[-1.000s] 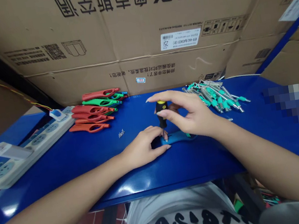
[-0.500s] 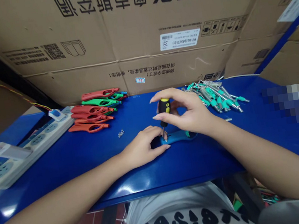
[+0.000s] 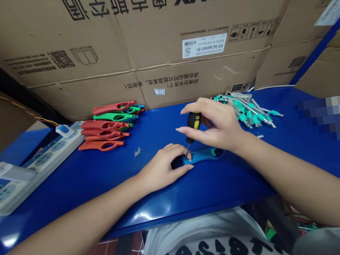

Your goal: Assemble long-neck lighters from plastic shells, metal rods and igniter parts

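A blue plastic handle-shaped casing (image 3: pixel 204 155) lies on the blue table in front of me. My left hand (image 3: pixel 166 166) grips its left end, thumb on the near side and fingers on the far side. A black and yellow screwdriver (image 3: pixel 194 124) leans to the right, its tip down at the casing beside my left fingertips. My right hand (image 3: pixel 216 125) is around the screwdriver's handle, with thumb and index finger reaching past it. Whether the tip sits on a screw is hidden. Several small screws (image 3: pixel 137 151) lie loose to the left of my hands.
Red and green casings (image 3: pixel 106 128) are stacked at the back left, beside a white power strip (image 3: pixel 41 163) with plugs in it. Metal rods with teal parts (image 3: pixel 247 109) are heaped at the back right. A cardboard box (image 3: pixel 142 29) stands behind the table (image 3: pixel 131 210).
My right hand has shifted slightly right, and the screwdriver has gone from nearly upright to leaning right. My left hand and the casing have stayed almost still.
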The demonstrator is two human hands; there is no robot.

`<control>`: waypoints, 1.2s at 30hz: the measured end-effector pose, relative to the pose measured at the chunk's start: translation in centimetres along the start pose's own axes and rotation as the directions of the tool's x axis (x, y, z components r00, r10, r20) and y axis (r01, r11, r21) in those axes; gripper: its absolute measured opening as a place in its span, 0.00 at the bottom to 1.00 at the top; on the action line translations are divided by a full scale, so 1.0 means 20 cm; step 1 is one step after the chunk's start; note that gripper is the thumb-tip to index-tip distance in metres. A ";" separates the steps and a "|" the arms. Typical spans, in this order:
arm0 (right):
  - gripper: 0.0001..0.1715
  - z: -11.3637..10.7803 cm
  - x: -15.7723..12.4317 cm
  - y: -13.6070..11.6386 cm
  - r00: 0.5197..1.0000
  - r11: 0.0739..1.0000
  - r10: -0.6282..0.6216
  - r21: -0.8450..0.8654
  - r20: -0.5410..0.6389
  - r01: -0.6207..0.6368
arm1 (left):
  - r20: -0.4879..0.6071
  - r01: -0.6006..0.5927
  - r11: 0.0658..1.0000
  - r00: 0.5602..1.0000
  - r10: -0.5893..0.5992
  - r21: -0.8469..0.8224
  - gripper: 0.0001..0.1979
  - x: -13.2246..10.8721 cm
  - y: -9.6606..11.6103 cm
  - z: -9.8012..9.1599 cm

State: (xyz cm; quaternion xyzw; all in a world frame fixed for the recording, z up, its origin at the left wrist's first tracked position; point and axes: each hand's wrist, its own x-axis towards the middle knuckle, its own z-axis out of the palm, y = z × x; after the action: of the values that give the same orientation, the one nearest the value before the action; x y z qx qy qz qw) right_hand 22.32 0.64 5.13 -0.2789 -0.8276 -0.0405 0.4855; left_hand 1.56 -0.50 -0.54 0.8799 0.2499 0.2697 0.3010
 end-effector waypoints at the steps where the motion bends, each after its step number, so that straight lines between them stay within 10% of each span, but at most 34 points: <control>1: 0.16 0.00 0.00 0.00 1.000 1.000 -0.004 0.015 0.014 0.004 | -0.008 0.002 1.000 1.000 -0.002 -0.018 0.07 0.00 0.00 0.00; 7: 0.21 -0.02 0.02 -0.02 0.962 0.911 0.134 0.353 0.237 -0.214 | -0.015 0.051 0.990 0.998 -0.053 -0.133 0.07 0.01 -0.02 0.01; 12: 0.13 -0.02 0.02 -0.01 1.000 0.998 0.031 0.059 -0.006 -0.030 | 0.004 0.046 0.987 0.999 -0.046 -0.152 0.05 0.02 -0.01 0.00; 19: 0.23 -0.01 0.02 -0.02 0.971 0.960 0.090 0.241 0.222 -0.144 | 0.014 0.048 0.993 0.999 -0.047 -0.112 0.06 0.01 -0.01 -0.01; 26: 0.17 -0.02 0.00 0.01 0.995 0.993 -0.075 -0.086 0.063 0.080 | 0.031 0.014 0.999 0.999 -0.012 -0.045 0.05 0.00 -0.01 -0.01; 32: 0.23 -0.01 0.01 -0.03 0.970 0.970 0.009 0.234 0.241 -0.067 | 0.040 0.027 0.999 0.999 -0.026 -0.020 0.05 0.01 0.01 -0.02; 36: 0.16 -0.02 0.01 -0.02 0.993 0.994 -0.031 0.106 0.117 0.019 | 0.046 0.017 1.000 0.999 -0.016 -0.012 0.05 0.01 0.01 -0.02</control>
State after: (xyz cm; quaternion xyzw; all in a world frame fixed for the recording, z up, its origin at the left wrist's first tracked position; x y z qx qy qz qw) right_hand 22.30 0.18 5.53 -0.2447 -0.8592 0.0134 0.4491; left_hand 1.52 -0.42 -0.13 0.8820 0.2484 0.2484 0.3143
